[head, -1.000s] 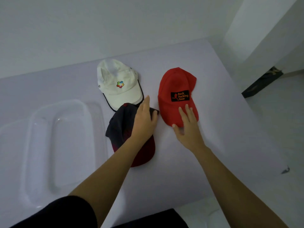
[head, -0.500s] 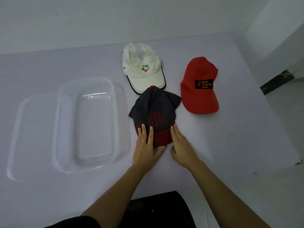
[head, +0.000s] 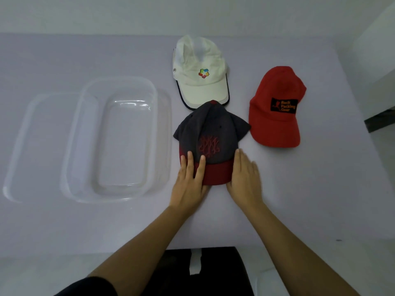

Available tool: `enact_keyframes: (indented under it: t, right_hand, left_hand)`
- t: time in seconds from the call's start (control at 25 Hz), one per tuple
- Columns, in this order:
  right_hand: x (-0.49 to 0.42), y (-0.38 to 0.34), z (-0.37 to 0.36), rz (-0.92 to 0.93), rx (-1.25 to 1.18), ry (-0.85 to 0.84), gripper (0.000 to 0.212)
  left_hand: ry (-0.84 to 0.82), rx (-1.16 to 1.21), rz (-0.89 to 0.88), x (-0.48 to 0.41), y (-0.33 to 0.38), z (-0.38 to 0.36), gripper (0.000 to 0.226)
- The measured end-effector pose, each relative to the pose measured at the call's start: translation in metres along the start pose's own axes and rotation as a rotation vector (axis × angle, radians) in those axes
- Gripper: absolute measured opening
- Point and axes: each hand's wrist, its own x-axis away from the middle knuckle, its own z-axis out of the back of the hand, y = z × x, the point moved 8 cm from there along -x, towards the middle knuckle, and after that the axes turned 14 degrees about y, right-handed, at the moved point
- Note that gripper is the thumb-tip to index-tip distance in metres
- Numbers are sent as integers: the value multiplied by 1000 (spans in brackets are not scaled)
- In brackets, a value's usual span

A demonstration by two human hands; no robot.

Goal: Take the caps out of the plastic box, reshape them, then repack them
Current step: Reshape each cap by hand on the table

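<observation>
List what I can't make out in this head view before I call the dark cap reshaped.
- Dark cap brim, head view: the left hand covers its left part, the right hand its right edge.
- White cap brim tip: under the dark cap's crown.
- Dark cap embroidery: too blurred to read.
- Red cap back strap: hidden by its own crown.
- Dark object: cut off by the right frame edge.

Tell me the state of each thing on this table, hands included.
plastic box: open, empty.
lid: off, beside the box.
white cap: out, untouched.
red cap: out, untouched.
grey cap: out, crown creased.
left hand: flat on grey cap's brim.
right hand: flat at brim's right edge.
</observation>
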Motion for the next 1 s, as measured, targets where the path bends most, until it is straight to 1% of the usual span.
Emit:
enact_keyframes:
  t: [0.04, 0.12, 0.16, 0.2, 0.28, 0.32, 0.4, 0.44, 0.48, 0.56, 0.6, 0.68, 0.76, 0.88, 0.92, 1.0]
  right_hand:
    - [-1, 1, -2, 44, 74, 10, 79]
    - [1, -2, -2, 111, 211, 13, 78]
    - [4, -3, 0, 116, 252, 9, 78]
    - [5, -3, 2, 105, 268, 5, 78]
    - [5, -1, 6, 61, 256, -14, 78]
    - [4, 0, 8, 54, 249, -13, 76]
    - [1, -1, 14, 76, 231, 16, 69]
    - [-1, -3, 18, 90, 212, 35, 65]
    - [-3, -6, 23, 103, 188, 51, 61]
    - [-4, -14, 34, 131, 148, 73, 52]
    - [-4, -17, 38, 137, 130, 71, 46]
    - [0, -16, 36, 119, 96, 26, 38]
    - [6, -9, 30, 28, 40, -62, 45]
    - [11, -1, 29, -175, -151, -141, 66]
    - [10, -5, 31, -173, -223, -144, 73]
    - [10, -20, 36, -47, -359, -154, 81]
  left_hand:
    - [6, -24, -18, -2, 2, 2, 67]
    - [24, -87, -67, -8, 8, 3, 54]
    - [40, -99, -68, -12, 11, 5, 47]
    - [60, -101, -51, -17, 14, 6, 47]
    - [62, -81, -8, -18, 20, 6, 61]
    - [47, -88, -16, -15, 23, 4, 63]
    - [30, -93, -35, -12, 26, 4, 57]
    - [26, -78, -25, -12, 26, 5, 58]
    - [7, -51, 8, -13, 25, 8, 61]
    - [-13, -11, 66, -14, 23, 13, 80]
    - [-21, 4, 75, -13, 23, 14, 83]
    - [-59, 17, 75, -12, 27, 16, 74]
    - [-63, -12, 85, -9, 32, 21, 71]
    - [-50, -20, 101, -3, 37, 28, 74]
    - [-61, -26, 106, 1, 35, 27, 73]
    - [-59, 22, 146, 3, 22, 31, 76]
